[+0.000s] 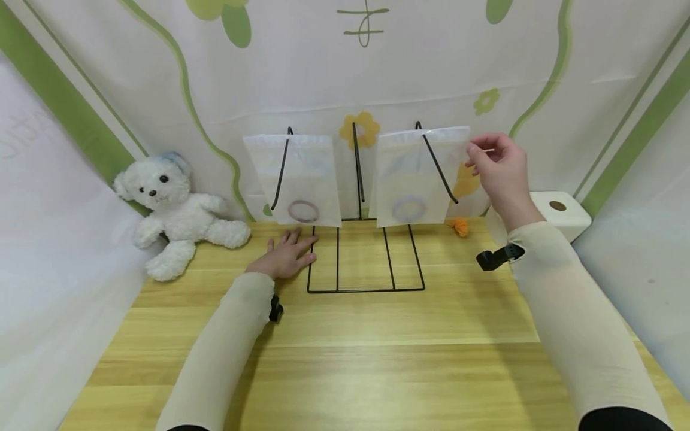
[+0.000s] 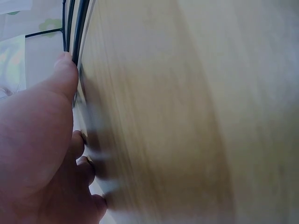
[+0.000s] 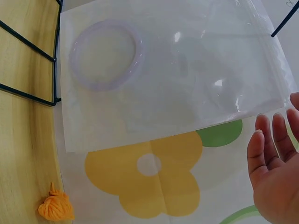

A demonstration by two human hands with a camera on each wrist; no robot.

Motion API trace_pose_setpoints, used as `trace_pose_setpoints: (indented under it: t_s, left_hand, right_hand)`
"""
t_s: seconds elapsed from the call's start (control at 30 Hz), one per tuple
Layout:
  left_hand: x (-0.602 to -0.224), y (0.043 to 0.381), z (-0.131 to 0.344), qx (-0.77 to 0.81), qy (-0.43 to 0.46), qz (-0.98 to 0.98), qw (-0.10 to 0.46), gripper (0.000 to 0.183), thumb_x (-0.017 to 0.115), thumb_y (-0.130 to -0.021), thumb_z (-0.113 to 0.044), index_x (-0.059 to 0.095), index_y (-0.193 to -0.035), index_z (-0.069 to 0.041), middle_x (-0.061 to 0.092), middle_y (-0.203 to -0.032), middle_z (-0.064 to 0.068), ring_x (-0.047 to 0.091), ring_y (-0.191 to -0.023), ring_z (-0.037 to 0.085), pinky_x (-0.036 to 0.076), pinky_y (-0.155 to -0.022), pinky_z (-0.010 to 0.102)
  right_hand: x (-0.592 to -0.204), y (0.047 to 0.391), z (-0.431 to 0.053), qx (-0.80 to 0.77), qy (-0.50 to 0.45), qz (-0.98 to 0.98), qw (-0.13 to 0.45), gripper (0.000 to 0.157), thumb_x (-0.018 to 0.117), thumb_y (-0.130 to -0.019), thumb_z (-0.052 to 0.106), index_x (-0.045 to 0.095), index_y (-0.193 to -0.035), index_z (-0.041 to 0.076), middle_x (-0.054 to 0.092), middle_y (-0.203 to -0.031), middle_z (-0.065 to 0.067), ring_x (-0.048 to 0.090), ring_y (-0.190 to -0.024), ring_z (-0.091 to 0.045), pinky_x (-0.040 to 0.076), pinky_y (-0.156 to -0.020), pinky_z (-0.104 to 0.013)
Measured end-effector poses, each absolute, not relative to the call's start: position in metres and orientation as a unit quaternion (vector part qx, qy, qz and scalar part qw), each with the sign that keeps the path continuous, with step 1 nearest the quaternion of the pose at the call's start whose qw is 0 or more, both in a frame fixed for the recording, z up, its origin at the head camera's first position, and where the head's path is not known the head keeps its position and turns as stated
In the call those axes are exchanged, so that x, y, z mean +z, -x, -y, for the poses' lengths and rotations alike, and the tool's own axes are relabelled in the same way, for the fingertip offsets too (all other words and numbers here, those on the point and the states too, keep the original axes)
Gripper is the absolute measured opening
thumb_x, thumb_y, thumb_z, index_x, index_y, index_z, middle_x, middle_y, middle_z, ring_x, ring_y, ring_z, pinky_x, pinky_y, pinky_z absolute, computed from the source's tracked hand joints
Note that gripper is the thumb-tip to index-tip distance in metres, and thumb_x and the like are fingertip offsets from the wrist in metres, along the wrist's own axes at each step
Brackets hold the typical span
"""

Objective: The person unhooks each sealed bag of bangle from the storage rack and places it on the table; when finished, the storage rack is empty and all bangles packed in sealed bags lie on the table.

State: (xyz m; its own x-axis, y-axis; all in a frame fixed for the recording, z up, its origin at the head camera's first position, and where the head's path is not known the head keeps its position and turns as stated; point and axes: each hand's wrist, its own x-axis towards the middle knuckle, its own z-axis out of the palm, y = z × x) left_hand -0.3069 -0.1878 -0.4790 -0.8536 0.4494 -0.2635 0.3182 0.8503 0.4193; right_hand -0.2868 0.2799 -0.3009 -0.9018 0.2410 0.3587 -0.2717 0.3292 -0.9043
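White teddy bear (image 1: 180, 215), orange yarn bundle (image 1: 460, 227), white tissue box (image 1: 566, 214).

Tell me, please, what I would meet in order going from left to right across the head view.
White teddy bear, left hanging bag, middle black hook, right hanging bag, right hand, white box with a round hole.

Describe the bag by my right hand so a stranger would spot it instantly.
On the wooden table stands a black wire rack. The bag hangs there, beside your right hand. Through it shows a lilac ring, whereas the left bag has a pinkish ring.
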Motion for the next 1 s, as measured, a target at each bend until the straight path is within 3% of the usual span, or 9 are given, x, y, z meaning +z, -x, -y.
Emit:
trace_pose_setpoints:
  t_s: [0.57, 1.0]
  left_hand:
    - [-0.4851, 0.3108, 0.1903, 0.178, -0.203, -0.945, 0.183, 0.069, 0.04, -0.112, -0.064, 0.026, -0.173, -0.037, -0.003, -0.183, 0.015, -0.008, -0.169, 0.046, -0.01, -0.127, 0.078]
    - [-0.4818, 0.3083, 0.1891, 0.181, -0.201, -0.945, 0.183, 0.067, 0.042, -0.112, -0.063, 0.027, -0.173, -0.037, -0.002, -0.184, 0.014, -0.008, -0.169, 0.045, -0.011, -0.126, 0.078]
  right_hand:
    - [-0.3007, 0.2887, -0.2743, 0.611, -0.015, 0.765, 0.204, 0.012, 0.069, -0.107, 0.021, 0.067, -0.118, 0.019, 0.062, -0.108, 0.007, 0.065, -0.086, -0.009, 0.054, -0.071, -0.015]
    - [-0.2979, 0.2896, -0.2744, 0.653, -0.006, 0.727, 0.212, 0.007, 0.078, -0.101, 0.018, 0.071, -0.103, 0.016, 0.068, -0.097, 0.007, 0.065, -0.09, -0.013, 0.053, -0.071, -0.015]
